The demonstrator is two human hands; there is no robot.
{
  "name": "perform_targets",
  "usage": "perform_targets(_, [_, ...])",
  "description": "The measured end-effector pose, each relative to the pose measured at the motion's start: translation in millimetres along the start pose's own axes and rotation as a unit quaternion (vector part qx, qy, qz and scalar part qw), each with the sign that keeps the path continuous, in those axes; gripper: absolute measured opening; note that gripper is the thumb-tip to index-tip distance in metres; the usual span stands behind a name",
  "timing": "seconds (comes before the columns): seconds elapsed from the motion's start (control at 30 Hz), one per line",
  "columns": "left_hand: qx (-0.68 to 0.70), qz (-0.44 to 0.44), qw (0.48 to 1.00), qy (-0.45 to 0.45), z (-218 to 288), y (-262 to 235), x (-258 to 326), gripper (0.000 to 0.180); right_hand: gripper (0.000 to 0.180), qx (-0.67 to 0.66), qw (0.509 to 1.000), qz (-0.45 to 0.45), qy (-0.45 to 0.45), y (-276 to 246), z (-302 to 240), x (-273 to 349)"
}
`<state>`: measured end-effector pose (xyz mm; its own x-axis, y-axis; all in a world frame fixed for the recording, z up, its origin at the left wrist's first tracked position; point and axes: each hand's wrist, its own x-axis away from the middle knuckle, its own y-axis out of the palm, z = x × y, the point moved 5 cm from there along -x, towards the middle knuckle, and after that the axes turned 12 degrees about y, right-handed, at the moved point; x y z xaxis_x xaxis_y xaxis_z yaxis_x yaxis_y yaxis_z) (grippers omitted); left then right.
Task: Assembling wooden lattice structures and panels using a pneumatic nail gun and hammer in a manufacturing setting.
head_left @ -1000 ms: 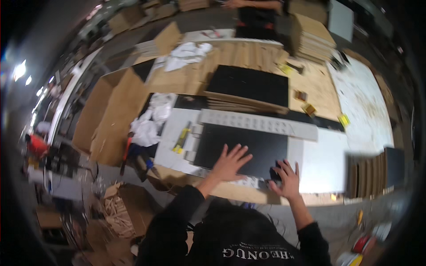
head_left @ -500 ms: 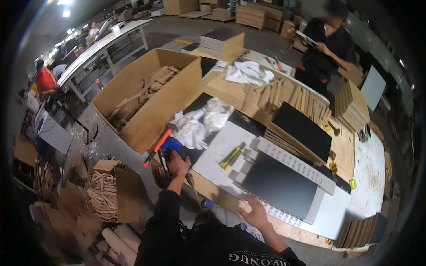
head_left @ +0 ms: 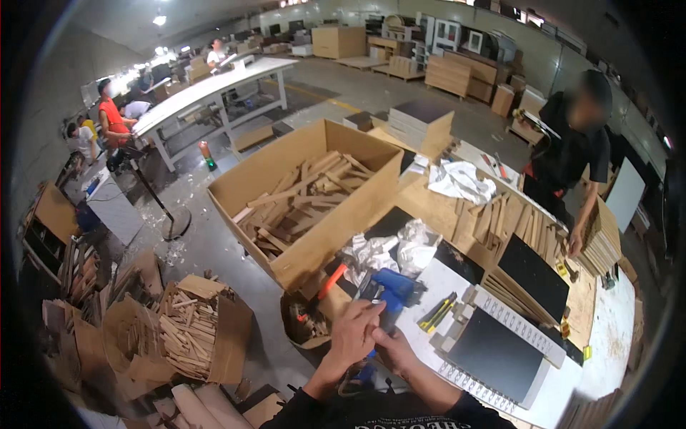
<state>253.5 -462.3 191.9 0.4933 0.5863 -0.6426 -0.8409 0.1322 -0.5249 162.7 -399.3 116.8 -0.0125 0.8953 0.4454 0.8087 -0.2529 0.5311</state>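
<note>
Both hands have come together at the bench's near-left corner on the blue drill [head_left: 389,289] — half a second ago the right hand lay out on the bench edge by the black panel [head_left: 493,355]. The left hand [head_left: 352,337] curls over the drill's rear, apparently gripping; the right hand [head_left: 395,350] sits beneath it, its grasp hidden. The view has swung left, toward the box [head_left: 314,207] of wood offcuts.

The left hand [head_left: 355,334] is covering the grip of the blue power tool [head_left: 388,289]. The right hand [head_left: 393,350] is lying partly beneath it, fingers hidden, so its hold is staying unclear.
</note>
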Motion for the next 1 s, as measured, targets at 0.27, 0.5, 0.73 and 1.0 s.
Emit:
perform_targets(0.27, [0.106,-0.097,0.989,-0.046,-14.0,35.9,12.4,0.073,0.024,-0.335,0.939,0.063,-0.057,-49.0,-17.0,16.5])
perform_targets(0.5, [0.058,-0.131,0.984,0.101,44.4,94.0,6.4,0.063,0.025,-0.413,0.894,0.126,-0.12,-113.0,-5.8,70.3])
perform_targets(0.73, [0.362,-0.251,0.893,-0.09,69.0,94.8,11.3,0.071,0.023,-0.503,0.826,0.062,-0.247,-155.9,-20.5,125.6])
perform_targets(1.0, [0.647,-0.023,0.657,-0.386,50.3,192.2,8.1,0.075,0.018,-0.335,0.9,0.125,-0.248,-142.7,-15.1,123.9])
